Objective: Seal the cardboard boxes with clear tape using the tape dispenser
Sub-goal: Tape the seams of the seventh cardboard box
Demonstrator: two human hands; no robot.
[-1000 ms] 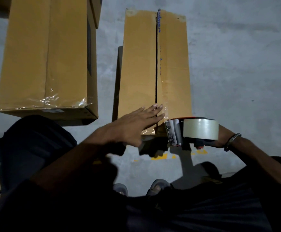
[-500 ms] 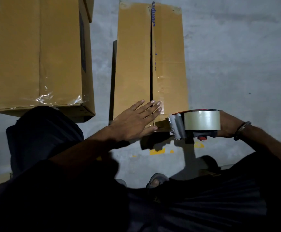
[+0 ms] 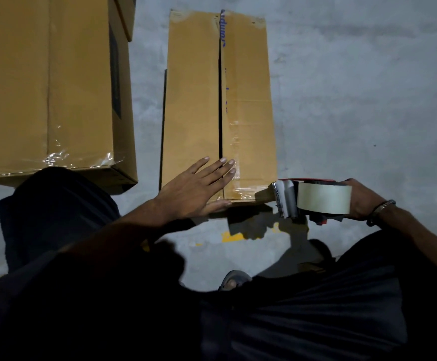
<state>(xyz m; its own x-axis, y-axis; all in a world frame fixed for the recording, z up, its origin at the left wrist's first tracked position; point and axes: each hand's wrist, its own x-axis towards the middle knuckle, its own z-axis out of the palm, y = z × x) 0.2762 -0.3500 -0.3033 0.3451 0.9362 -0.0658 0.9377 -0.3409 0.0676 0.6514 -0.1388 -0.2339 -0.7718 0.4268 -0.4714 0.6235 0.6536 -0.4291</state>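
A narrow cardboard box (image 3: 194, 87) lies on the concrete floor in front of me, its two top flaps meeting at a dark open seam. My left hand (image 3: 195, 187) presses flat on the near end of the box, fingers straight across the seam, thumb along the front edge. Clear tape shines on the near right flap by my fingers. My right hand (image 3: 362, 199) grips the handle of the tape dispenser (image 3: 313, 200), which carries a roll of clear tape. The dispenser's blade end sits just off the box's near right corner.
A larger cardboard box (image 3: 48, 84) stands to the left, with crinkled clear tape at its near edge. Bare grey concrete floor (image 3: 355, 100) lies to the right. My dark-clothed knees and a shoe (image 3: 234, 280) fill the bottom of the view.
My left hand slid further onto the box and now lies flat over the seam. The dispenser moved right, from the box's front edge to just off its near right corner.
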